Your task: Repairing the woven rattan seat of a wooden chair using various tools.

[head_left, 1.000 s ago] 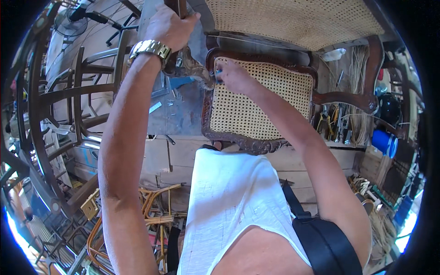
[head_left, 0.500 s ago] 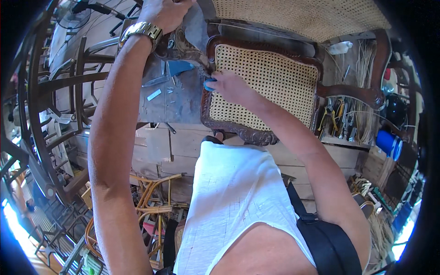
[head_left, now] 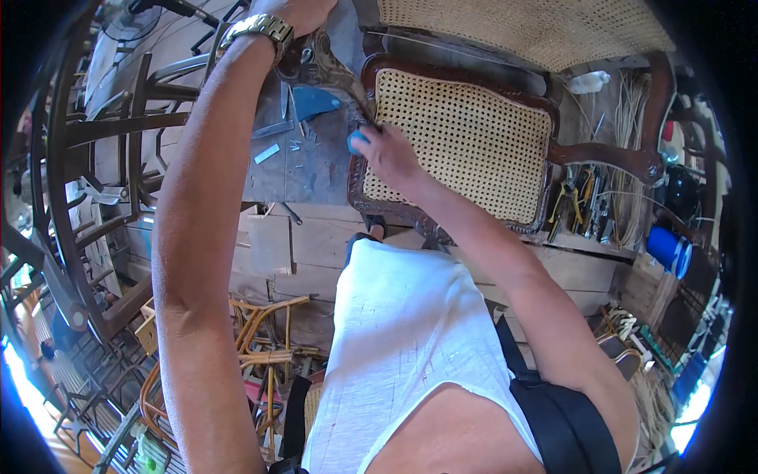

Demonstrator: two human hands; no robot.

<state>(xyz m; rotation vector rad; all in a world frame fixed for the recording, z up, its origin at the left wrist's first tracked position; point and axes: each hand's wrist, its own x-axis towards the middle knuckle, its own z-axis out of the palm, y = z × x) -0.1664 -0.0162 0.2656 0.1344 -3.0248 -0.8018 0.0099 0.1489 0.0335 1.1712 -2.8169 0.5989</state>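
A carved dark-wood armchair with a woven cane seat [head_left: 466, 142] and cane back [head_left: 521, 31] stands on the work surface. My right hand [head_left: 392, 158] is closed around a small blue pad [head_left: 359, 141], pressed where the carved armrest support [head_left: 351, 95] meets the left side of the seat frame. Whether the pad is folded sandpaper I cannot tell. At the top edge, my left hand [head_left: 304, 11], below a metal wristwatch [head_left: 257, 30], is over the upper end of the carved armrest. Its fingers are cut off by the picture's edge.
A blue sheet [head_left: 316, 103], a white strip [head_left: 267, 153] and small metal bits lie left of the chair. Right of it are pliers [head_left: 575, 201], cane strands [head_left: 630, 158] and a plastic bottle [head_left: 589, 82]. Dark chair frames [head_left: 134, 126] crowd the left; rattan pieces [head_left: 253, 332] lie below.
My right hand has turned slightly and shifted a little at the armrest joint, with the blue pad still in it. My left hand stays by the armrest's upper end. The view has shifted slightly.
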